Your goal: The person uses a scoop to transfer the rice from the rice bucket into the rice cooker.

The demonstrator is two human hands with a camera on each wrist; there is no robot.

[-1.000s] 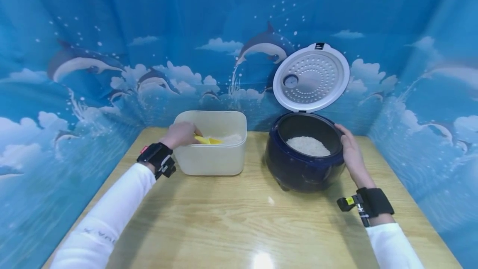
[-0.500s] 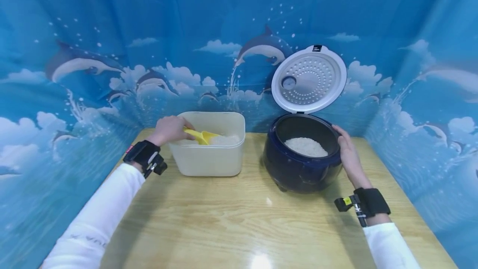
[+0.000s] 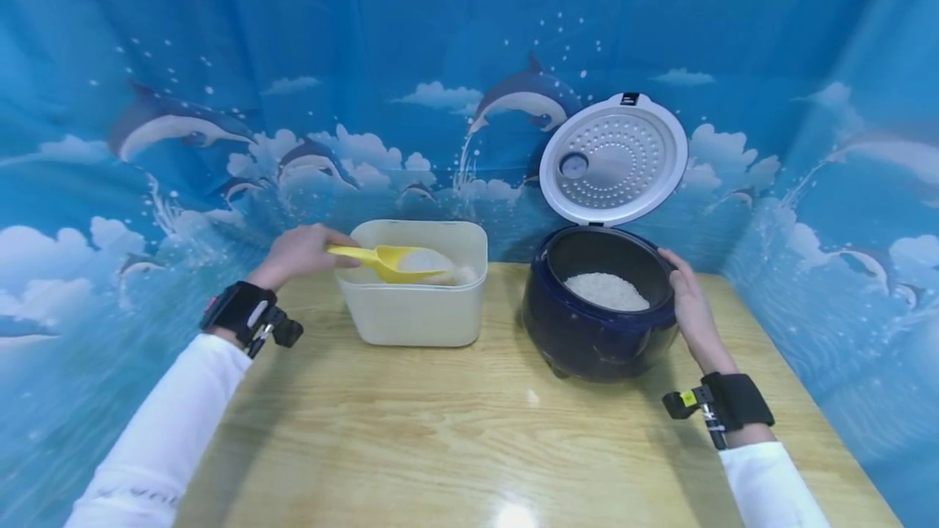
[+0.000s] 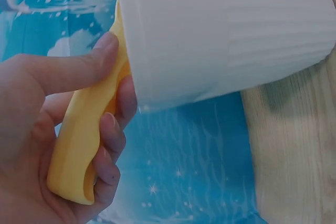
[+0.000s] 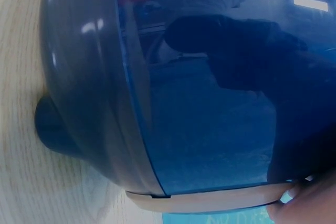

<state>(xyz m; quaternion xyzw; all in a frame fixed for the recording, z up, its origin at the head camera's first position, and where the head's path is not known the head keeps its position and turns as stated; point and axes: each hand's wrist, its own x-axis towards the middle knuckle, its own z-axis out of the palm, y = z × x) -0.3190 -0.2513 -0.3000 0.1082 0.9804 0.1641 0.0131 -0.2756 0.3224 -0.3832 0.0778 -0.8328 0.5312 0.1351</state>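
Note:
My left hand (image 3: 306,253) grips the handle of a yellow scoop (image 3: 389,261), whose bowl holds white rice above the rim of a cream bin (image 3: 414,316) with rice inside. In the left wrist view, fingers and thumb of my left hand (image 4: 68,114) wrap the yellow handle (image 4: 84,135) beside the bin wall (image 4: 210,35). A dark blue rice cooker (image 3: 597,345) stands to the right with rice (image 3: 607,291) in its pot. Fairly straight, the fingers of my right hand (image 3: 693,304) rest on its right rim; the right wrist view shows its glossy side (image 5: 210,124).
The cooker's silver lid (image 3: 614,160) stands raised behind the pot. A blue dolphin-print curtain (image 3: 411,39) encloses the back and both sides of the wooden table (image 3: 440,430). The bin and cooker stand side by side near the back edge.
My left hand has moved left and slightly up, lifting the scoop out of the rice with a load in its bowl. My right hand stays on the cooker's rim.

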